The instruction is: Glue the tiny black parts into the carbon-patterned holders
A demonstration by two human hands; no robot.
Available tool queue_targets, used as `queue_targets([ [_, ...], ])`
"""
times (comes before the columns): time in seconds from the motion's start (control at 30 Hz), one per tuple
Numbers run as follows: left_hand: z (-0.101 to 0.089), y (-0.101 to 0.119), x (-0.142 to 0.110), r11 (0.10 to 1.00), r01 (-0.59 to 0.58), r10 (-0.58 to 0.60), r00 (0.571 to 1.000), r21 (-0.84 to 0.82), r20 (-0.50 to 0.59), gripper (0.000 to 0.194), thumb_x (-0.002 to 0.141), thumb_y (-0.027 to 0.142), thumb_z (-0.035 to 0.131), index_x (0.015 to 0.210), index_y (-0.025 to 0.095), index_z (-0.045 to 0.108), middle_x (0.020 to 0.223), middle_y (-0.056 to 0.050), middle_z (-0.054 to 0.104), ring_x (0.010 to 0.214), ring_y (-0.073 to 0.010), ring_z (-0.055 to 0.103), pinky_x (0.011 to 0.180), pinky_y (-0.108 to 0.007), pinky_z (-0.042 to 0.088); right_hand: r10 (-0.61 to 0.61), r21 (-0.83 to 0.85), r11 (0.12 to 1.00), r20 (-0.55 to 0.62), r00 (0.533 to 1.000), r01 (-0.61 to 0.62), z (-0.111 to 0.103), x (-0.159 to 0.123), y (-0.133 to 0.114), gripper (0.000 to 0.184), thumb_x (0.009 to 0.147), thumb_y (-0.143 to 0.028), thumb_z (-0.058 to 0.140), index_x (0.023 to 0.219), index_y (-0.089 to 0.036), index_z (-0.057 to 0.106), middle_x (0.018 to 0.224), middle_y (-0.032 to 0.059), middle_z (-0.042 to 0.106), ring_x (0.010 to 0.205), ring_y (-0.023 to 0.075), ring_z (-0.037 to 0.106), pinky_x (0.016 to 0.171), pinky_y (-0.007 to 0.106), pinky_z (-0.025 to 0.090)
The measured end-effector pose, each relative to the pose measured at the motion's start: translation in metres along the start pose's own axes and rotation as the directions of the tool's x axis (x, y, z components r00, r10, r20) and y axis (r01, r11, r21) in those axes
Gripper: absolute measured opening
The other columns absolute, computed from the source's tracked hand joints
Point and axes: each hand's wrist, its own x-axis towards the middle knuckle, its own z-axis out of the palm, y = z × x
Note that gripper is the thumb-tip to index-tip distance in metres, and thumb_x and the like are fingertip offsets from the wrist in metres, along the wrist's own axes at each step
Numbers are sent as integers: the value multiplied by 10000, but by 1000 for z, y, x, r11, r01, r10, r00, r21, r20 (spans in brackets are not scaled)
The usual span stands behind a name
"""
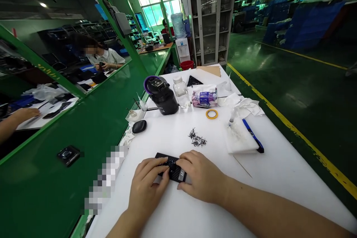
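A flat black rectangular part (170,167) with a woven pattern lies on the white table (279,178) in front of me. My left hand (149,186) rests on its left end, fingers curled and pressing on it. My right hand (199,176) covers its right end, fingers bent down onto it. Both hands grip the part between them. A small heap of tiny black pieces (196,139) lies just beyond the part.
A black jug with a purple rim (161,95), a clear bottle (180,91), a tissue pack (204,96), a tape ring (212,113), a black oval case (139,126), a white pad with a blue pen (252,135) and crumpled wipes (245,106) stand farther back. Another person sits at the left bench (103,57).
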Motion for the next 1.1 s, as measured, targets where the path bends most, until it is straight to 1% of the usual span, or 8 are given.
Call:
queue_targets([
  [0.33,1,1,-2,999,5,-6,1000,53,16,155,790,102,654,849,243,677,979,-32,747,899,-221,632,791,-401,542,-44,-94,994,50,998,48,-4,-3,-6,444,836,-238,600,1276,-182,577,1138,114,590,1019,265,503,884,408,439],
  [0.47,2,-1,-1,995,94,-96,993,26,70,113,816,143,625,818,247,670,1046,-45,724,971,-241,608,846,-435,531,-43,-130,990,63,997,51,-6,-3,-8,430,853,-250,573,1279,-184,574,1117,114,593,999,264,499,860,408,439],
  [0.57,0,-3,2,951,306,-296,944,-49,148,91,840,232,609,917,252,655,1222,-65,648,1139,-269,558,942,-481,503,-59,-183,981,74,996,71,-5,-2,-10,433,867,-256,556,1290,-166,562,1113,130,593,996,274,493,840,414,437],
  [0.63,0,-5,4,880,462,-434,877,-113,205,214,853,303,595,1062,263,620,1301,-71,597,1224,-278,522,994,-511,476,-67,-217,973,81,994,83,-4,-2,-11,450,875,-256,543,1313,-153,544,1106,139,594,988,279,492,820,414,438],
  [0.7,2,-7,7,813,560,-515,819,-159,252,295,859,336,579,1146,271,585,1320,-73,581,1258,-278,506,1029,-532,449,-68,-244,966,87,994,87,-3,-2,-13,470,879,-252,536,1336,-144,526,1102,143,594,982,283,493,809,413,436],
  [0.8,4,-8,8,778,603,-545,787,-175,288,304,845,326,579,1143,267,591,1309,-75,581,1273,-280,489,1062,-548,411,-68,-292,952,88,994,91,2,-2,-15,489,883,-220,516,1364,-131,498,1091,146,595,968,282,499,791,407,430],
  [0.97,5,-7,9,771,616,-558,775,-160,296,285,821,328,595,1096,258,620,1301,-73,585,1278,-293,471,1075,-570,391,-61,-376,922,96,994,93,8,-3,-18,504,883,-178,474,1379,-93,476,1075,161,595,922,289,505,717,412,426],
  [1.1,4,-7,10,766,621,-557,771,-168,308,291,819,316,599,1103,257,615,1310,-75,579,1288,-293,460,1082,-566,383,-44,-345,935,108,993,79,5,-1,-19,491,872,-163,483,1361,-120,504,1077,144,598,933,283,508,733,412,436],
])
